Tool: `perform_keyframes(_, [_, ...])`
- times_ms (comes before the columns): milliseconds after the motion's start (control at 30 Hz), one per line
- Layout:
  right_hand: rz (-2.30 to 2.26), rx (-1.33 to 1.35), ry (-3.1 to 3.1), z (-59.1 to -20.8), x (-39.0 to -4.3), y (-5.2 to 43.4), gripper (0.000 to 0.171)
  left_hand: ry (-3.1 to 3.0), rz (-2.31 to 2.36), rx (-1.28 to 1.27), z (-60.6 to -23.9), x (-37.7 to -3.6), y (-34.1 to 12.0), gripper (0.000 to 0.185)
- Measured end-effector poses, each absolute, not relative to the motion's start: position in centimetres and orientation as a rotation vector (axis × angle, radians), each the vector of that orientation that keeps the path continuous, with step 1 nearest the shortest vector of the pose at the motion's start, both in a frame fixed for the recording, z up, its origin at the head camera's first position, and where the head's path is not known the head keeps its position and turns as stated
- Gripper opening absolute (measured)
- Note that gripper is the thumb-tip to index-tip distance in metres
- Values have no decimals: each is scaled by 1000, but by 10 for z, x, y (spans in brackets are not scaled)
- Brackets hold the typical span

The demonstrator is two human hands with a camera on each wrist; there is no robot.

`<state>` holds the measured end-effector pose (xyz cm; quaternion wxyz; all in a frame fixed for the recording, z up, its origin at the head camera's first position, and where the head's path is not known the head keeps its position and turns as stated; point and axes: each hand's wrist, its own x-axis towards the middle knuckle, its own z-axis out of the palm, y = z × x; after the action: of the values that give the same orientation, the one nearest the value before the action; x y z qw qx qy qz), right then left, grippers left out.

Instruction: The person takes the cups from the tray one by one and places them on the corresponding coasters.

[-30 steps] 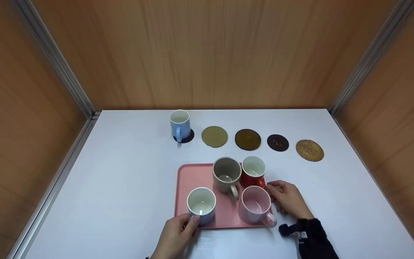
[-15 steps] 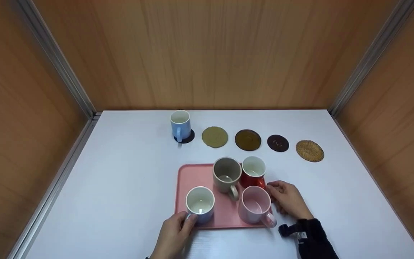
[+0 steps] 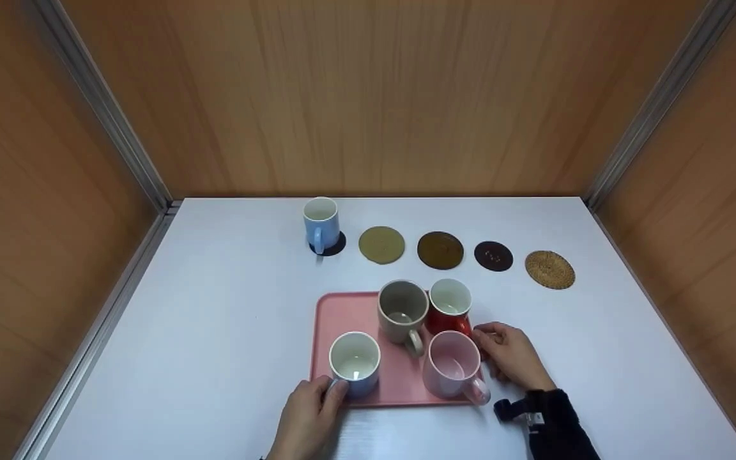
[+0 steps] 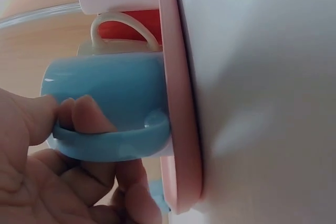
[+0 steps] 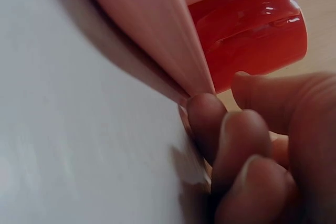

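The blue mug [image 3: 356, 364] stands at the near left corner of the pink tray [image 3: 342, 313]; the left hand [image 3: 309, 418] hooks 2 fingers [image 4: 84, 116] through its handle. The right hand [image 3: 512, 354] grips the tray's right edge with curled fingers. No writing is readable.

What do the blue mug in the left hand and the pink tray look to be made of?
Blue mug: likely glazed ceramic, with smooth, faintly glossy walls and a thick handle. Pink tray: probably matte plastic, with a thin raised rim and an even colour without shine. Left hand holds the mug's handle.
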<state>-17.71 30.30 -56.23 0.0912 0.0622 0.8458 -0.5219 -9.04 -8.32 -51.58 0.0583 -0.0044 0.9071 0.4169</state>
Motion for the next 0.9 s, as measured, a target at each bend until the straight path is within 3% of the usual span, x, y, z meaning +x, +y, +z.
perform_keyframes(900, [-1550,231,2500,-561,-177,301,50,2432,1579,108,-520,-94,-92,42])
